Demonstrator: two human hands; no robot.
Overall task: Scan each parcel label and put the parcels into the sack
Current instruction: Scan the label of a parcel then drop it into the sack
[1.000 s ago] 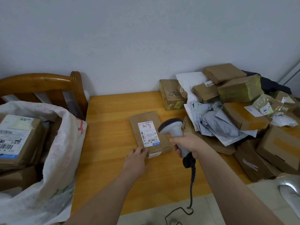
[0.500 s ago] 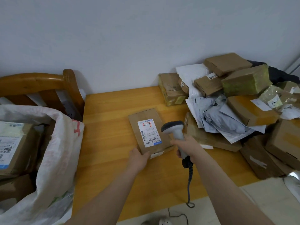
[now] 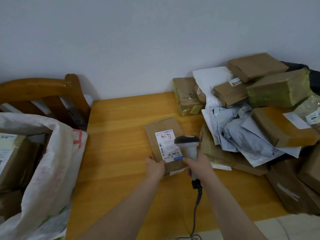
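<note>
The right hand (image 3: 199,166) gripped the scanner (image 3: 187,144) over the label (image 3: 167,144); the left hand (image 3: 155,167) held the box's (image 3: 155,129) near edge.

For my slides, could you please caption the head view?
Right hand aims scanner at the label while left hand grips the parcel.

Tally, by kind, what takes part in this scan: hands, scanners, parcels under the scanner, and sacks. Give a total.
Hands: 2, left hand and right hand
Scanners: 1, scanner
Parcels under it: 1, labelled parcel
Sacks: 1, white sack
Total: 5
</note>
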